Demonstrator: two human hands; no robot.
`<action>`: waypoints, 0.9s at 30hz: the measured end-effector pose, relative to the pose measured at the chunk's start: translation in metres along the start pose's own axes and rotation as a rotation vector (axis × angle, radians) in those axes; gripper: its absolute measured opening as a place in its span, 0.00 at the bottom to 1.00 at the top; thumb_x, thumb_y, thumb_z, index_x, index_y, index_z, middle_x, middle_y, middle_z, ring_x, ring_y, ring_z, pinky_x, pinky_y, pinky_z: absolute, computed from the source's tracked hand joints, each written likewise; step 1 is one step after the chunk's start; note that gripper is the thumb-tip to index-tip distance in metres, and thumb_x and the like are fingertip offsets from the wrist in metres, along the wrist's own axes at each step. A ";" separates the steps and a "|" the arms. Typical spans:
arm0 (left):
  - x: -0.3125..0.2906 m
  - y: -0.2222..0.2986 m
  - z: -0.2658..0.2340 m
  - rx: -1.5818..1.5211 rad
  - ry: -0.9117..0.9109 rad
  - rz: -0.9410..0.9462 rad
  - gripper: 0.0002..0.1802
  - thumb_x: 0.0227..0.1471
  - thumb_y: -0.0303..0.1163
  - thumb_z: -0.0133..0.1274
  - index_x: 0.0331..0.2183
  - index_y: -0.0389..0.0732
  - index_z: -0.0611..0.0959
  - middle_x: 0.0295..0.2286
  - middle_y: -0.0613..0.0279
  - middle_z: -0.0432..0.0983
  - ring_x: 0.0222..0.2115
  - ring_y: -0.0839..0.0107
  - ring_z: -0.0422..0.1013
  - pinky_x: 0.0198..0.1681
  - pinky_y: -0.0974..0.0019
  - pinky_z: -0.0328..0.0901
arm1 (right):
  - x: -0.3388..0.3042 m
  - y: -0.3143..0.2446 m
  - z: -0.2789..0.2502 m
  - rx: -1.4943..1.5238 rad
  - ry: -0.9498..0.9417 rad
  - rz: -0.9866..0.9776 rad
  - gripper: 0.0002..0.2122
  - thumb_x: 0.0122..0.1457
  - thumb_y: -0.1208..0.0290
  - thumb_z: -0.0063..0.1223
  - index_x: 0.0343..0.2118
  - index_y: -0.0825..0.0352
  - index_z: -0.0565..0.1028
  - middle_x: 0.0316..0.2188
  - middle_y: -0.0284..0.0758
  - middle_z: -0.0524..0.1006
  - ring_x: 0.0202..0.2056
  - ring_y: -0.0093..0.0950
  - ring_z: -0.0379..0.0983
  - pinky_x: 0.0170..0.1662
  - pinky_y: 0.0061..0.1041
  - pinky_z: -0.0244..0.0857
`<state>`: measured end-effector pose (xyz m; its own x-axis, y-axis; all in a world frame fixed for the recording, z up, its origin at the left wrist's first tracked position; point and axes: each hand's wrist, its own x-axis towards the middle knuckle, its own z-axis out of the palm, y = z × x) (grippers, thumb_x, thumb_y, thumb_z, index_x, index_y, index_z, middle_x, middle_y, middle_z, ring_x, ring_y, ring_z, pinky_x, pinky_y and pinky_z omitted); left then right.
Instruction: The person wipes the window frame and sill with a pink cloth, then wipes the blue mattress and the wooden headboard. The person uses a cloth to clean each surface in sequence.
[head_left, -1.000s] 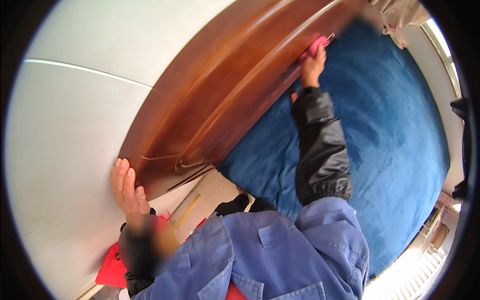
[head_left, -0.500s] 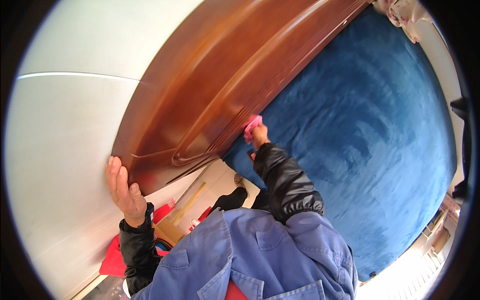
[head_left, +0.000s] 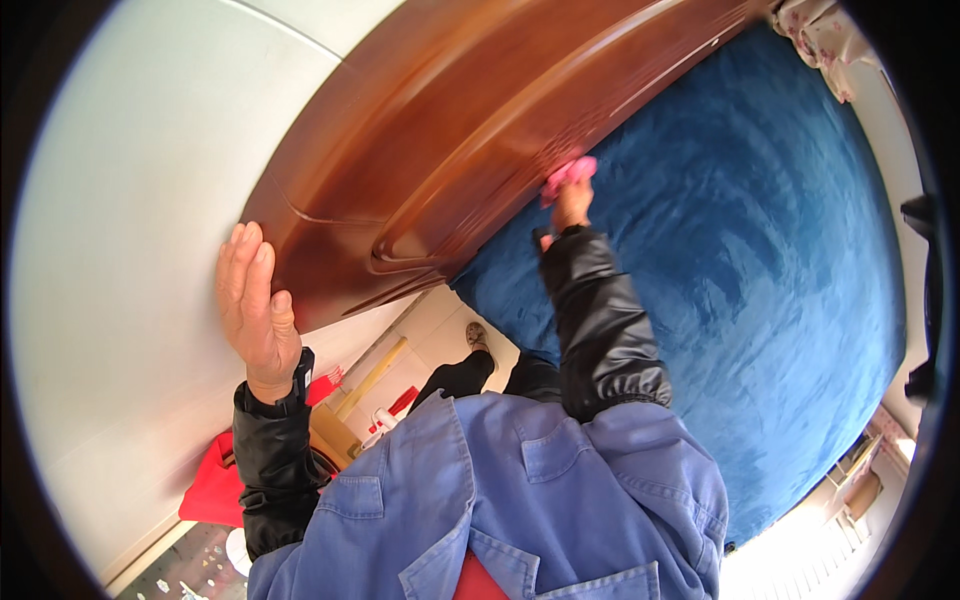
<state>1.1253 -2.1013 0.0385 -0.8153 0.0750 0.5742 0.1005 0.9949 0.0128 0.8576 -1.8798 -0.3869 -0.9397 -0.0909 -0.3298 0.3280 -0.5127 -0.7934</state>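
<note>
My right hand (head_left: 573, 204) grips a bunched pink cloth (head_left: 569, 177) and holds it against the lower edge of a glossy reddish-brown wooden headboard (head_left: 400, 150). That is where the headboard meets a blue plush bed cover (head_left: 740, 280). Part of the cloth is hidden inside the fingers, and it is slightly blurred. Over on the left, my left hand (head_left: 256, 310) has its fingers stretched out and lies along the headboard's outer edge, next to the pale wall. It holds nothing. Black cuffs cover both my forearms.
A pale wall (head_left: 130, 260) rises behind the headboard. Down by my left arm are a red bag-like item (head_left: 212, 485), a cardboard box (head_left: 333, 430) and a wooden stick (head_left: 372, 378) on the floor. A flowered curtain (head_left: 825, 40) hangs at the far right.
My right hand has moved the pink cloth farther along the headboard's lower edge, away from me and rightward. The view has shifted; my left hand stays at the headboard's edge.
</note>
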 end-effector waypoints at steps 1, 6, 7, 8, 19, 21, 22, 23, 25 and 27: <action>0.001 0.000 0.000 -0.024 0.001 -0.002 0.21 0.69 0.35 0.44 0.55 0.30 0.76 0.54 0.42 0.74 0.57 0.45 0.68 0.63 0.43 0.59 | -0.030 0.025 0.001 -0.024 -0.096 0.029 0.16 0.70 0.54 0.47 0.32 0.63 0.70 0.18 0.36 0.71 0.16 0.32 0.68 0.16 0.33 0.63; 0.007 0.002 -0.002 -0.012 -0.033 0.050 0.22 0.70 0.33 0.42 0.57 0.27 0.73 0.57 0.41 0.70 0.60 0.45 0.66 0.64 0.48 0.60 | -0.158 0.121 0.029 -0.060 0.050 0.690 0.09 0.61 0.78 0.38 0.27 0.66 0.72 0.17 0.41 0.71 0.16 0.37 0.70 0.15 0.40 0.63; 0.008 0.002 -0.003 -0.010 -0.030 0.055 0.22 0.70 0.33 0.42 0.57 0.27 0.73 0.57 0.41 0.70 0.60 0.46 0.66 0.64 0.49 0.60 | -0.168 0.124 0.038 -0.122 0.129 0.723 0.09 0.60 0.79 0.38 0.26 0.66 0.71 0.17 0.41 0.71 0.17 0.38 0.71 0.16 0.41 0.64; 0.008 0.003 0.000 -0.058 0.030 0.012 0.20 0.68 0.34 0.46 0.55 0.31 0.77 0.54 0.45 0.75 0.56 0.46 0.70 0.62 0.47 0.61 | -0.170 0.113 0.036 -0.084 -0.039 0.799 0.09 0.58 0.81 0.37 0.26 0.66 0.71 0.17 0.39 0.71 0.17 0.38 0.70 0.16 0.39 0.64; 0.007 -0.002 -0.002 -0.137 0.143 0.037 0.21 0.55 0.25 0.54 0.52 0.39 0.82 0.53 0.55 0.77 0.55 0.54 0.72 0.61 0.50 0.62 | -0.227 -0.059 0.135 -0.289 -0.267 -0.163 0.13 0.58 0.82 0.48 0.47 0.70 0.69 0.35 0.42 0.76 0.34 0.40 0.75 0.37 0.37 0.73; 0.007 -0.004 -0.002 -0.162 0.159 0.054 0.22 0.53 0.24 0.55 0.52 0.41 0.82 0.53 0.56 0.77 0.55 0.54 0.72 0.61 0.50 0.62 | -0.269 -0.062 0.153 -0.759 -0.140 -0.506 0.35 0.55 0.82 0.55 0.66 0.72 0.55 0.57 0.54 0.64 0.57 0.52 0.61 0.62 0.39 0.57; 0.007 -0.005 -0.002 -0.166 0.162 0.052 0.23 0.52 0.23 0.55 0.52 0.41 0.82 0.53 0.57 0.77 0.55 0.54 0.72 0.61 0.50 0.62 | -0.283 -0.066 0.159 -0.781 -0.181 -0.610 0.37 0.54 0.83 0.56 0.68 0.72 0.53 0.58 0.55 0.62 0.57 0.52 0.61 0.63 0.39 0.56; 0.006 -0.007 -0.002 -0.170 0.164 0.052 0.24 0.51 0.23 0.56 0.52 0.42 0.82 0.53 0.57 0.77 0.55 0.55 0.72 0.60 0.50 0.62 | -0.299 -0.068 0.165 -0.801 -0.203 -0.643 0.40 0.53 0.84 0.56 0.69 0.72 0.51 0.59 0.56 0.61 0.58 0.53 0.61 0.63 0.39 0.56; 0.006 -0.009 -0.002 -0.169 0.194 0.065 0.24 0.50 0.22 0.56 0.52 0.42 0.82 0.53 0.58 0.77 0.55 0.56 0.72 0.60 0.50 0.63 | -0.323 -0.072 0.176 -0.784 -0.292 -0.866 0.41 0.49 0.87 0.57 0.68 0.70 0.54 0.60 0.57 0.61 0.58 0.55 0.62 0.61 0.43 0.60; 0.005 -0.009 -0.002 -0.171 0.199 0.073 0.25 0.50 0.22 0.57 0.52 0.43 0.82 0.52 0.59 0.77 0.55 0.56 0.72 0.60 0.50 0.63 | -0.333 -0.075 0.183 -0.855 -0.431 -1.010 0.42 0.45 0.89 0.59 0.67 0.67 0.58 0.59 0.57 0.62 0.57 0.57 0.64 0.56 0.41 0.66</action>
<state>1.1216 -2.1104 0.0431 -0.6758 0.1140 0.7282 0.2631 0.9602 0.0938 1.1281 -1.9677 -0.1236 -0.7067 -0.3315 0.6250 -0.6931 0.1475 -0.7056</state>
